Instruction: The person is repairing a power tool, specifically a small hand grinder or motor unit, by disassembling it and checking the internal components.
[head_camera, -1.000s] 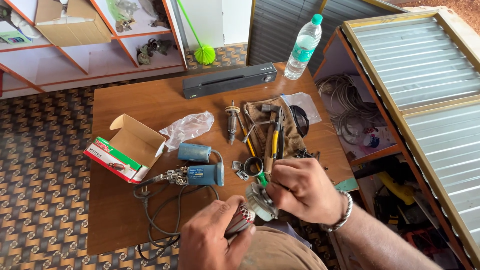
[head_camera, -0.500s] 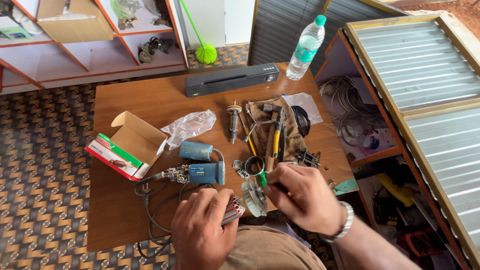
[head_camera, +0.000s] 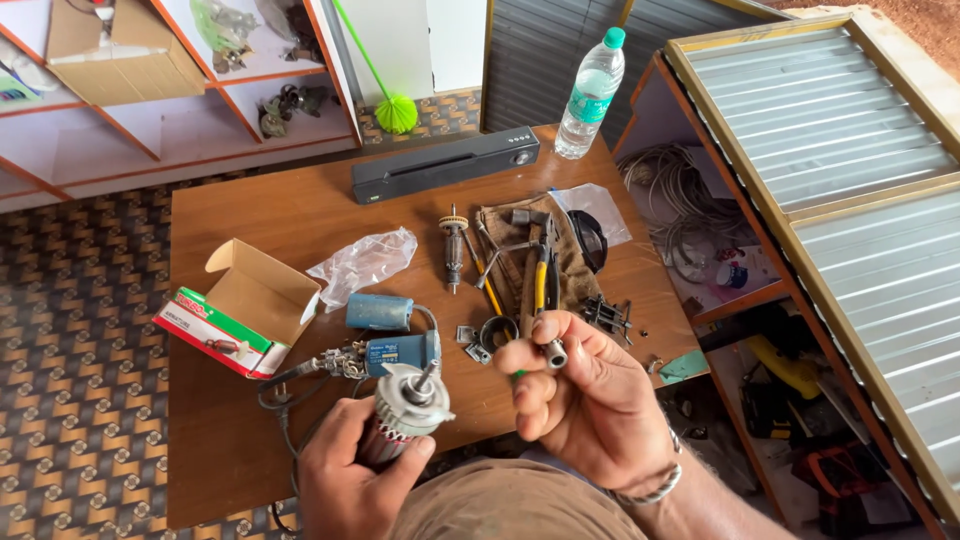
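Observation:
My left hand (head_camera: 350, 480) grips a motor armature (head_camera: 405, 412) with copper windings, a white fan disc and a bare shaft pointing up. My right hand (head_camera: 585, 400) is raised beside it and pinches a small silver ring-shaped part (head_camera: 554, 353) between thumb and fingers; a green handle tip shows under the fingers. Just beyond the hands on the wooden table (head_camera: 270, 215) lies a blue power-tool body (head_camera: 395, 350) with its black cord (head_camera: 285, 400).
An open cardboard box (head_camera: 240, 310), a clear plastic bag (head_camera: 365, 262), a second armature (head_camera: 454, 248), pliers and tools on a brown cloth (head_camera: 535, 260), a black bar-shaped device (head_camera: 445, 165) and a water bottle (head_camera: 590, 95) lie on the table. Shelves stand far left; a cable-filled shelf right.
My right hand has lifted away from the armature end with the small silver part between its fingers. The armature's fan and shaft now stand exposed in my left hand.

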